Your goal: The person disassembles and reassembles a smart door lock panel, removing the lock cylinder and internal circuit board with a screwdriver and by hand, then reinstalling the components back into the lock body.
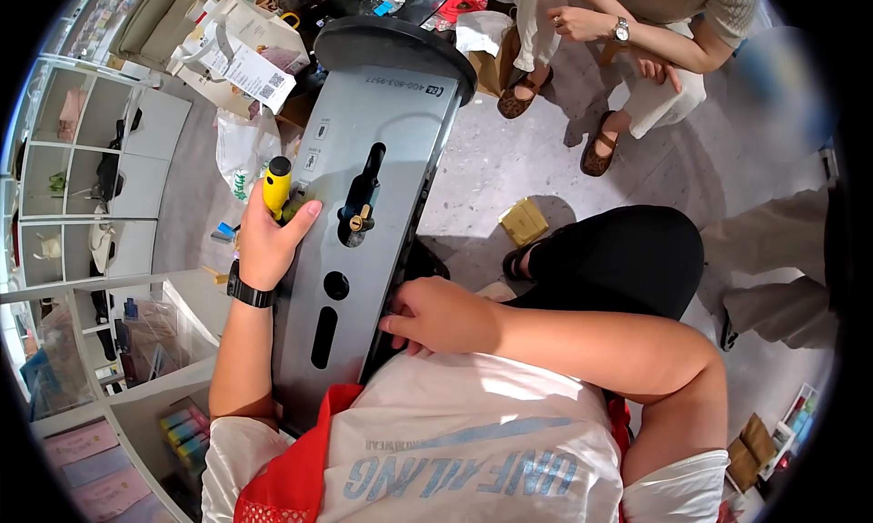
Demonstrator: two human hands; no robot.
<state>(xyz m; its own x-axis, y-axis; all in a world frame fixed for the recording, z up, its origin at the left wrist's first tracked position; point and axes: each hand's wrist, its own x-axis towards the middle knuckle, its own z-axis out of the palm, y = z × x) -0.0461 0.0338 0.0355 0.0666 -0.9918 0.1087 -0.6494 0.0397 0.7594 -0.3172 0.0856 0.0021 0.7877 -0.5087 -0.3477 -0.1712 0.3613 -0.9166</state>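
A long grey metal panel [309, 250] with printed markings and several cut-outs lies lengthwise in front of my body. Its far end meets a round black disc [396, 45]. Inside the longest slot sits a brass lock cylinder [362, 219]. At the panel's left edge, my left hand [266, 248] is closed round a yellow-and-black screwdriver handle [276, 188], thumb toward the panel; the tool's lower part is hidden. My right hand [446, 316] rests by the panel's right edge with its fingers curled. What those fingers grip, if anything, is hidden.
White shelving [109, 182] with bags and shoes stands on the left. Beyond the panel are a paper bag [259, 45] and a plastic bag [245, 150]. A yellow box [524, 222] lies on the floor. One person [627, 41] sits at upper right; another's trousers [773, 268] show at right.
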